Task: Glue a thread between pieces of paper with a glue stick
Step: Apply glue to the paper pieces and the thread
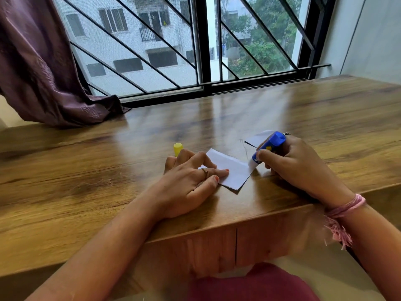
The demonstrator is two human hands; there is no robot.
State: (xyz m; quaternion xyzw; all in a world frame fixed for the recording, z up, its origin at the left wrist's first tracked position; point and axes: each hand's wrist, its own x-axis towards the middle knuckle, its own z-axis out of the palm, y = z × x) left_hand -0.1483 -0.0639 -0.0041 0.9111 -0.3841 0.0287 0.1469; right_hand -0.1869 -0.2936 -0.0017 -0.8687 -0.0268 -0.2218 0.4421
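A white piece of paper [233, 170] lies on the wooden table [108, 161] near its front edge. My left hand [186, 181] presses flat on the paper's left part, fingers spread. My right hand [297, 164] grips a blue glue stick [268, 147], tilted, with its white tip touching the paper's right edge. A second white piece of paper [258, 137] lies just behind the glue stick, partly hidden by it. A thin dark thread [245, 148] lies on the table between the two papers. The yellow cap [178, 148] stands behind my left hand.
A purple curtain [43, 72] drapes onto the table's back left corner. A barred window [195, 51] runs along the far edge. A wall stands at the right. My lap in red cloth [249, 283] shows below the table's front edge.
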